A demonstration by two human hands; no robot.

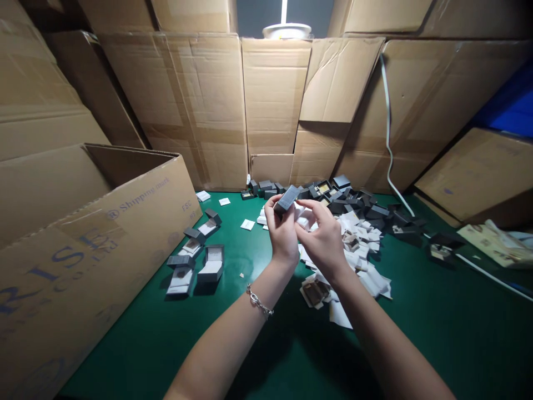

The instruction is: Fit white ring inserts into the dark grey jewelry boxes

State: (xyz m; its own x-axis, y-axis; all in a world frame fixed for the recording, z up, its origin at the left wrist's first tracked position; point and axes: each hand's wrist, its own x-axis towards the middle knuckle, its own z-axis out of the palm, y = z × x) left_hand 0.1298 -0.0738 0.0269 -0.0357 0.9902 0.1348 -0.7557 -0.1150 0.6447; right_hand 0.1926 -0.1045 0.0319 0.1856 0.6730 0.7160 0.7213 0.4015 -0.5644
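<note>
small dark grey box [287, 200]: raised above the green surface [416, 333], clenched in the left grip [281, 230]. right grip [320, 239]: partly curled just beside the box, hold not determinable. around: heap of dark boxes [353, 203] and loose white paper inserts [353, 239] beyond the hands; open boxes [210, 264] to the left; shipping carton [95, 250] at far left; cardboard sheets [200, 111] standing behind. chain bracelet [259, 301] on left wrist.
</note>
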